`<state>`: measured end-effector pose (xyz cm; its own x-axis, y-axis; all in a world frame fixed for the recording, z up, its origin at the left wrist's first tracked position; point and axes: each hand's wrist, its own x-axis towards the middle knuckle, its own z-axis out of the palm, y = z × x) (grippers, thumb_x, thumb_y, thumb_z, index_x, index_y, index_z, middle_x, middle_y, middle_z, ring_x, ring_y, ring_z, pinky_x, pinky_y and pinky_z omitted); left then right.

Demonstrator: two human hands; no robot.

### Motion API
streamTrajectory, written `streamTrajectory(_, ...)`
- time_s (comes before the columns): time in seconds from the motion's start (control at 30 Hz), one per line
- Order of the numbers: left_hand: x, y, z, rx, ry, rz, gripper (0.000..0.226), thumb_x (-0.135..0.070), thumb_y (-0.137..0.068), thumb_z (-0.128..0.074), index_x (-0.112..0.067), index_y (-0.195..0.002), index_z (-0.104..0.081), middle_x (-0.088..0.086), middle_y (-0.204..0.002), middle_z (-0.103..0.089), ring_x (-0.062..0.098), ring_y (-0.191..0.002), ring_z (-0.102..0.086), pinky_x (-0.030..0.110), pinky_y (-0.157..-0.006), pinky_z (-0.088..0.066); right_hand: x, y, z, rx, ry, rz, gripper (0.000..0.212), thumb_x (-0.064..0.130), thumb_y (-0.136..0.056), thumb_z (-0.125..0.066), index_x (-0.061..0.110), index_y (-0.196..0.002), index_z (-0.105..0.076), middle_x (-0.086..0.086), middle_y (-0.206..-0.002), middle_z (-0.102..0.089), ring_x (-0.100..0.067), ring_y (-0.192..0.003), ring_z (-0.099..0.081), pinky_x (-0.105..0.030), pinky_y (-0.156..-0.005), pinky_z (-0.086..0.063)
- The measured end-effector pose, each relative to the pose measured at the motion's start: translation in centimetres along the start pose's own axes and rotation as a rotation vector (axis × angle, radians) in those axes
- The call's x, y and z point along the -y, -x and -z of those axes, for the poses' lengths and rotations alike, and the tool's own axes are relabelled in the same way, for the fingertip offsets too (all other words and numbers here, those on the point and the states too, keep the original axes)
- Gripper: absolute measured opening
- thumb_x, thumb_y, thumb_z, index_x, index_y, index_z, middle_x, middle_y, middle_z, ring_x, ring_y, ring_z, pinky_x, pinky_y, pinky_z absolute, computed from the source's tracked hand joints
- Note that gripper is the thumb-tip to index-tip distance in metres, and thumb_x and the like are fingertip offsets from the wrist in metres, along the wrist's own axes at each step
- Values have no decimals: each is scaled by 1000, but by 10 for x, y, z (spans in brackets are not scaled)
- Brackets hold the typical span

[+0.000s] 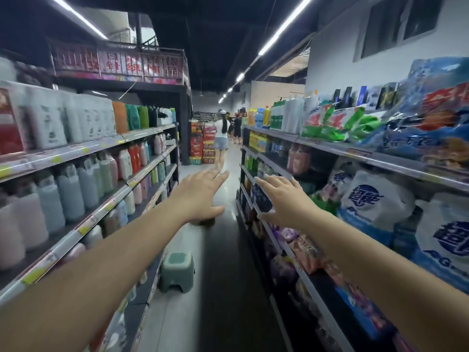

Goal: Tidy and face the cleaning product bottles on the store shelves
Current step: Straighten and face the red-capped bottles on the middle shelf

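I stand in a store aisle with both arms stretched forward. My left hand (203,194) hovers open over the aisle floor, fingers spread, holding nothing. My right hand (284,199) is open too, its fingertips close to the edge of the right-hand shelf (276,171), near dark bottles (261,196). Rows of pastel cleaning product bottles (83,189) line the left shelves, with red and pink bottles (137,156) further along. Green and white bottles (281,115) stand on the right top shelf.
White and blue detergent bags (375,199) and green bags (337,123) fill the right shelves. A green step stool (176,271) sits on the floor by the left shelf. People (221,138) stand far down the aisle beside stacked red boxes (203,146).
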<state>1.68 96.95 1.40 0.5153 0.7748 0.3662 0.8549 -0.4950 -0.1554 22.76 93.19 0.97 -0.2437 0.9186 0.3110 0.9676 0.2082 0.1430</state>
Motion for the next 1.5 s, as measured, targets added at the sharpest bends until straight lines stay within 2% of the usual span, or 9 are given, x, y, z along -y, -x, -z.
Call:
streamTrajectory(0.13,59,-92,-46,-7,0,-19,80,-46,-85,-51,-23,-148,-7,5,-157,-10,21,-143,-14,39,-114,-19,-20,-103,-39,-11,10,-14,87,48,-83,-60,25,-148,-7,-2,-156,-15,-23,-144,-12,-52,-117,-9)
streamTrajectory(0.37,142,-263,-112,-28,-4,-105,81,-49,-86,-49,-24,-148,-4,4,-157,-6,22,-143,-11,38,-115,-14,-77,-271,-94,-16,7,-108,88,49,-83,-60,26,-149,-6,-1,-156,-15,-22,-144,-13,-48,-116,-7)
streamTrajectory(0.57,167,-392,-185,-12,27,-190,81,-48,-85,-49,-24,-148,-5,4,-157,-8,22,-143,-13,39,-114,-16,-144,-381,-157,12,14,-161,89,49,-81,-61,27,-148,-6,-2,-156,-16,-22,-144,-12,-50,-116,-7)
streamTrajectory(0.97,215,-655,-303,-21,7,-215,81,-48,-86,-48,-24,-148,-2,5,-157,-7,23,-143,-14,38,-114,-18,-299,-608,-260,36,9,-195,90,50,-81,-61,25,-148,-6,-1,-157,-12,-22,-145,-9,-50,-117,-6)
streamTrajectory(1.2,249,-781,-377,-18,54,-260,82,-49,-85,-48,-25,-148,0,4,-158,-4,22,-144,-10,38,-115,-16,-353,-716,-322,104,18,-213,91,50,-81,-61,25,-149,-5,1,-158,-11,-20,-145,-9,-50,-117,-4)
streamTrajectory(1.5,312,-971,-469,-25,47,-412,82,-52,-87,-46,-25,-148,1,3,-158,-4,22,-144,-10,37,-114,-16,-426,-876,-397,131,7,-370,87,46,-84,-60,25,-148,-4,-2,-158,-11,-21,-145,-8,-48,-117,-6)
